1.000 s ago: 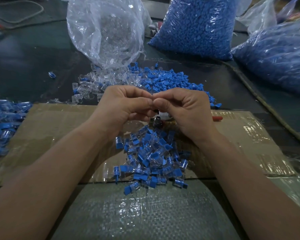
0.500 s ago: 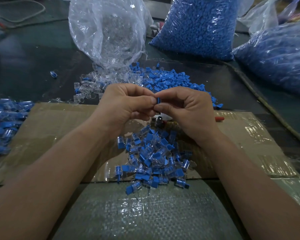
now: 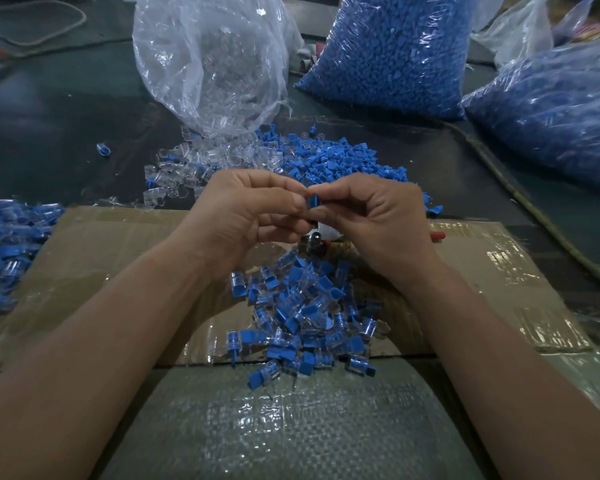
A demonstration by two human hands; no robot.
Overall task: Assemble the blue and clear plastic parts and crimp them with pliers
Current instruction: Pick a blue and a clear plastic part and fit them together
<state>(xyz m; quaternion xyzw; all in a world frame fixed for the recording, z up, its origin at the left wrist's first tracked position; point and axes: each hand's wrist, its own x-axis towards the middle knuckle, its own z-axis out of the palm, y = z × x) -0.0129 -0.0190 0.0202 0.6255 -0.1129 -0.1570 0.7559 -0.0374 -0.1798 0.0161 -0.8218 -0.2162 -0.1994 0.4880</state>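
My left hand [image 3: 246, 209] and my right hand [image 3: 371, 216] meet fingertip to fingertip above the cardboard sheet [image 3: 101, 258]. Between them they pinch a small blue plastic part [image 3: 313, 201]; whether a clear part is with it is hidden by the fingers. Under my right hand lie the pliers [image 3: 315, 241], mostly covered, with a red handle tip [image 3: 438, 235] sticking out to the right. A heap of assembled blue-and-clear pieces [image 3: 302, 313] lies below my hands. Loose clear parts [image 3: 187, 171] and loose blue parts [image 3: 340, 161] are spread behind them.
An open clear bag [image 3: 208, 64] stands at the back, with full bags of blue parts at the back middle [image 3: 392, 53] and back right [image 3: 551, 109]. Another pile of assembled pieces [image 3: 4, 247] lies at the left edge. A woven plastic sheet [image 3: 284, 424] covers the near side.
The fingertips have parted slightly, so the blue part shows between them. Both hands stay in the same place over the cardboard.
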